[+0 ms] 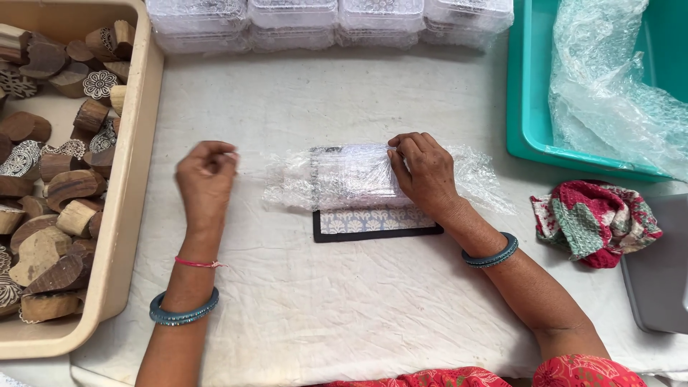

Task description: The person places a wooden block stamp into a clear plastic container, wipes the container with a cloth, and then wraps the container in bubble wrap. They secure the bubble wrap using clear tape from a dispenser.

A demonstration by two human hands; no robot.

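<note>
Item: bubble-wrapped bundle [351,177], lying at the middle of the white cloth-covered table [322,308], its lower edge overlapping a black-bordered patterned card [369,223].

Right hand [424,175]: you had it laid on the bundle's right end, fingers curled and pressing the wrap down; loose bubble wrap trailed out to the right of your wrist.

Left hand [206,179]: you held it just left of the bundle, apart from it, fingertips pinched together. Whether they gripped a clear strip could not be told.

Surroundings: beige tub [132,193] at your left, filled with carved wooden printing blocks [54,186]; row of clear plastic boxes [330,21] along the far edge; teal bin [527,107] at upper right holding a bubble wrap sheet [609,93]; red and green patterned cloth [595,222] crumpled beside a grey tray [659,279].
</note>
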